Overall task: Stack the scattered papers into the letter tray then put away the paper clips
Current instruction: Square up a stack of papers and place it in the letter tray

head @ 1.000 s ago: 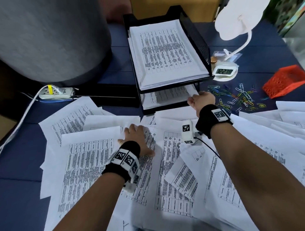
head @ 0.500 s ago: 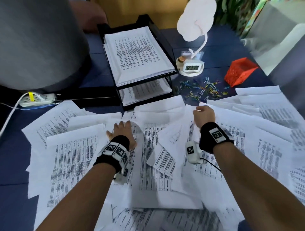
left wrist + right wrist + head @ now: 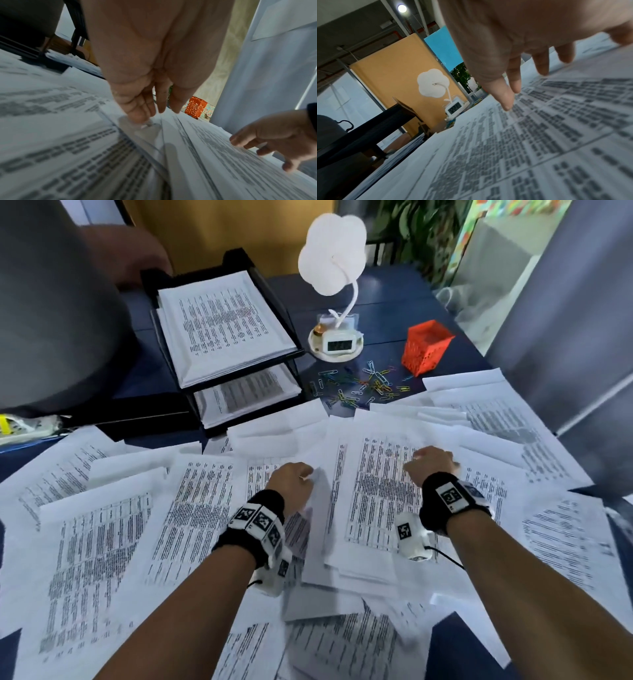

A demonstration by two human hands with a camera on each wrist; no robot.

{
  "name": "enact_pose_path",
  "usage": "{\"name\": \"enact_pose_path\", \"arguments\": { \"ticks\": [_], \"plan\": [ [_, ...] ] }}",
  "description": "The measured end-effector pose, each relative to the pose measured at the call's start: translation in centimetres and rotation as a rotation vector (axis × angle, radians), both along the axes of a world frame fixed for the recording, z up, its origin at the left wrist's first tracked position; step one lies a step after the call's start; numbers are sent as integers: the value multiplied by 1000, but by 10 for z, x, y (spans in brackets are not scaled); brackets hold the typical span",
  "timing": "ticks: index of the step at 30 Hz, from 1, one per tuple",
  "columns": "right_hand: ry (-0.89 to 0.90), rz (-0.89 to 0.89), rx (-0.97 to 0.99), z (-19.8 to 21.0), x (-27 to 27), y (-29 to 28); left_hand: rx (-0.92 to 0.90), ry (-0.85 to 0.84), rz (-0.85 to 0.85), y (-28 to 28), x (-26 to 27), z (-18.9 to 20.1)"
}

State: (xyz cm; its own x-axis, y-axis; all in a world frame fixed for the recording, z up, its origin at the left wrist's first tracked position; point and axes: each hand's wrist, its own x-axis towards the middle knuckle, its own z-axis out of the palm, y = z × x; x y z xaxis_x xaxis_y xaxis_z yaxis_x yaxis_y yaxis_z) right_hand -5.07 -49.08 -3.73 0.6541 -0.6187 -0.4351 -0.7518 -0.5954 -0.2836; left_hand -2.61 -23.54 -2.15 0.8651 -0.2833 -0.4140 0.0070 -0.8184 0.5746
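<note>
Printed papers (image 3: 102,542) lie scattered across the blue table. Between my hands is a small pile of sheets (image 3: 373,491). My left hand (image 3: 294,484) is curled at the pile's left edge, fingers (image 3: 137,113) below and thumb above, pinching it. My right hand (image 3: 431,463) rests spread fingertips (image 3: 506,102) on the pile's right part and grips nothing. Behind them stands the black two-tier letter tray (image 3: 272,292), with papers in both tiers. Coloured paper clips (image 3: 359,386) lie loose to its right, beside an orange mesh holder (image 3: 428,345).
A white flower-shaped lamp with a clock base (image 3: 337,345) stands behind the clips. A large grey round object (image 3: 51,302) fills the far left, with a power strip (image 3: 10,426) below it. The table's right edge borders a grey panel (image 3: 565,320).
My right hand has drawn back from the lower tray tier onto the papers. My left hand has shifted right and gone from lying flat to curling on a sheet edge.
</note>
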Motion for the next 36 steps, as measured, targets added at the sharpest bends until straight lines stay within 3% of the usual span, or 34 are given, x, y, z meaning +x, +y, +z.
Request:
{"name": "enact_pose_path", "arguments": {
  "ticks": [5,10,14,19,24,31,34,36],
  "plan": [
    [79,-42,-26,2,-10,-16,39,62,-11,-24,-6,-8],
    [90,-2,6,3,-13,-24,-18,72,153,-35,-5,-15],
    [76,0,37,5,-16,-27,9,-21,190,-47,-11,-18],
    [68,32,26,5,-18,-29,-54,-9,130,-60,-19,-18],
    [25,-14,34,1,-17,-32,66,-115,183,-62,-18,-16],
    [-232,-214,98,-1,-12,-34,-368,1,389,-31,-14,-17],
    [-418,-283,245,-5,-8,-30,-400,-9,396,-14,-14,-19],
    [-398,-276,282,-4,-7,-26,-366,22,409,-7,-13,-22]
  ]
}}
